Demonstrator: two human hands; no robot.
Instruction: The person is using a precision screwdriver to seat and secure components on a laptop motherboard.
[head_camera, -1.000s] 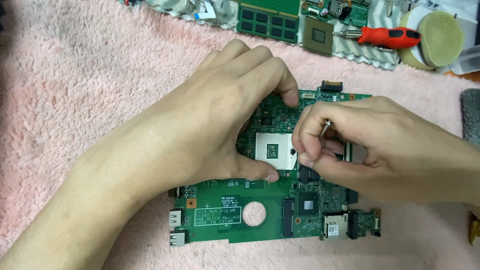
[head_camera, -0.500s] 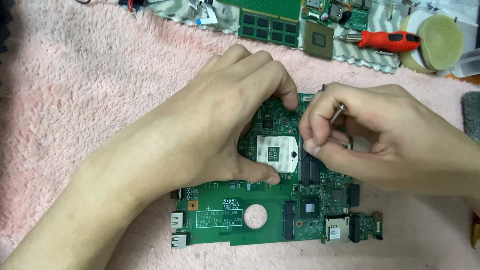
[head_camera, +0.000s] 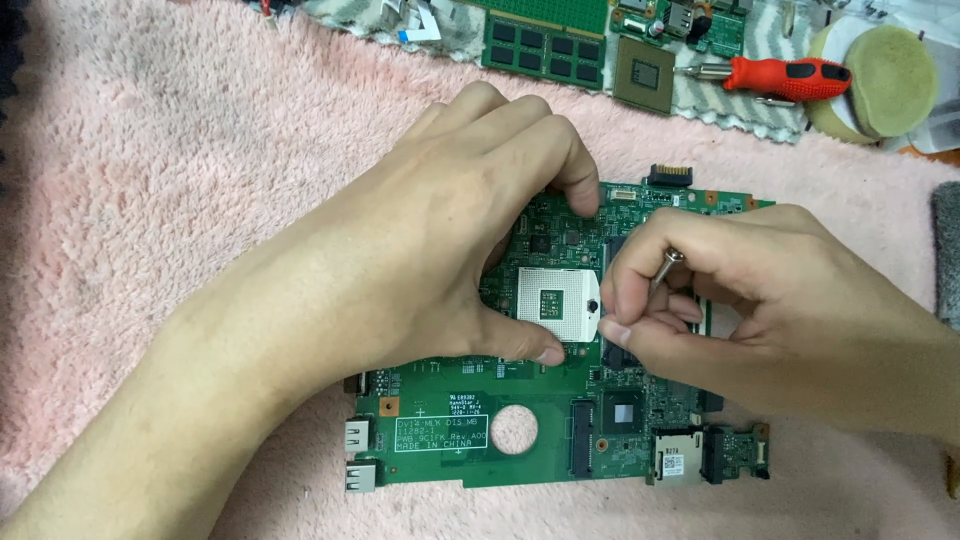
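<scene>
Green circuit board (head_camera: 520, 440) flat on pink fluffy cloth (head_camera: 150, 200); left hand (head_camera: 440, 240) spread open over it, thumb and forefinger pressing either side of square socket (head_camera: 553, 303); right hand (head_camera: 760, 300) pinched shut on thin metal tool (head_camera: 662, 272) just beside socket; red-handled screwdriver (head_camera: 785, 75), 1 memory module (head_camera: 545, 45) beyond.

Around the green circuit board (head_camera: 520, 440), we see open pink fleece (head_camera: 150, 180) left and in front. The left hand (head_camera: 440, 250) and right hand (head_camera: 760, 300) cover its centre and right. Behind it lie a memory module (head_camera: 545, 45), a loose chip (head_camera: 642, 75) and a red-handled screwdriver (head_camera: 785, 75), blocking passage.
</scene>
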